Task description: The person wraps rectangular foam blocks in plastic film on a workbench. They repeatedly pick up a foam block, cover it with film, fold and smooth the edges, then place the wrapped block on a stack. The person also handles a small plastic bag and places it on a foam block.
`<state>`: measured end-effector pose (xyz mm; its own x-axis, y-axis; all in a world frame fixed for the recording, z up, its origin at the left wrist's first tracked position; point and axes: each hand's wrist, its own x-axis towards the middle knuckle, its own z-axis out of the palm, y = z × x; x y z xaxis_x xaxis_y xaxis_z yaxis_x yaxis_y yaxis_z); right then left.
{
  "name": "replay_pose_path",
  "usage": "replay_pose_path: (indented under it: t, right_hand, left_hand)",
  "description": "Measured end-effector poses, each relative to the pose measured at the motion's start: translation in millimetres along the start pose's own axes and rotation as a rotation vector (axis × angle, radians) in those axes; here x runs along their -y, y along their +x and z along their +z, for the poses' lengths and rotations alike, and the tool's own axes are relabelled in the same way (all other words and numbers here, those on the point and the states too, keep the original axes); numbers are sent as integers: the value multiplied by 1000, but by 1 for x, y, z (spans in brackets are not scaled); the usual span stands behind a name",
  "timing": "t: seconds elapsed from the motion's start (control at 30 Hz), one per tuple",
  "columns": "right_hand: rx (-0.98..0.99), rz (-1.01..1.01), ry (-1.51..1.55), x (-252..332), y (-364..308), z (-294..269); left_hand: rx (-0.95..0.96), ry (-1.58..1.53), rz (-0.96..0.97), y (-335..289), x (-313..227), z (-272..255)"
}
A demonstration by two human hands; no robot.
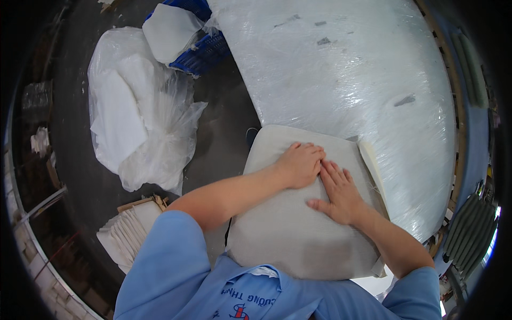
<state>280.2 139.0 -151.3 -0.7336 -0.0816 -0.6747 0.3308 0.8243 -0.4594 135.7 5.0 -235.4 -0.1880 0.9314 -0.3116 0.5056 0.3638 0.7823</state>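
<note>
Cushion (282,229) bears the left hand (302,165), palm down with fingers slightly bent, and the right hand (340,196), flat with thumb spread. Neither grips anything.

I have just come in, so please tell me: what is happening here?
A person in a light-blue shirt has the left hand and right hand on a padded, light-grey fabric cushion; the hands are close together, the right thumb spread. Beyond extends a broad surface covered with shiny plastic film; leftward lies a clear plastic bag with white contents.
</note>
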Motion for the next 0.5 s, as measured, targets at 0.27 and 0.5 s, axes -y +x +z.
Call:
replay_pose_path:
  t: [0.27,0.5]
  right_hand:
    - [-34,131,53,-1,78,9]
    - [10,176,-10,-11,65,6]
  left_hand:
    - [-240,152,14,39,45,-1]
    - [-143,61,86,-21,44,-42]
